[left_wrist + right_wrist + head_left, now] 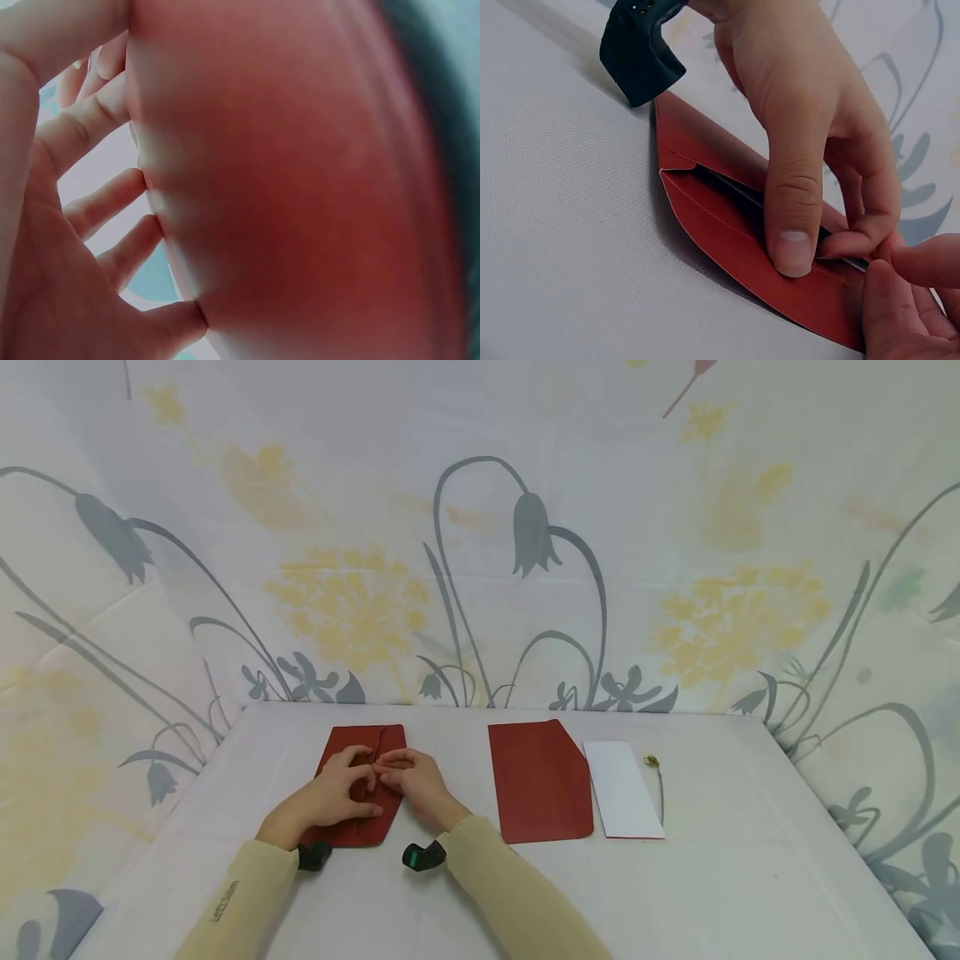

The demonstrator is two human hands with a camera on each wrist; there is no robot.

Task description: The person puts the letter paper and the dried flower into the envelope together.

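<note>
Both hands work on a red envelope (362,785) lying at about ten o'clock on the white table (750,877), near its left side. The step in hand looks like opening the envelope's mouth: the right hand (415,781) pinches the edge of the flap between thumb (793,225) and curled forefinger, while the left hand (330,793) lies over the envelope's near half with fingers spread and only lightly bent, holding it flat (its wrist camera shows little more than a red blur against the fingertips). In the right wrist view the pocket gapes slightly under the thumb. At about one o'clock lie a second red envelope (540,781), a white card (622,789) just beside it and a small dried flower (655,777). The next move would probably call for widening the pocket without creasing the paper, with the left hand steadying the body.
</note>
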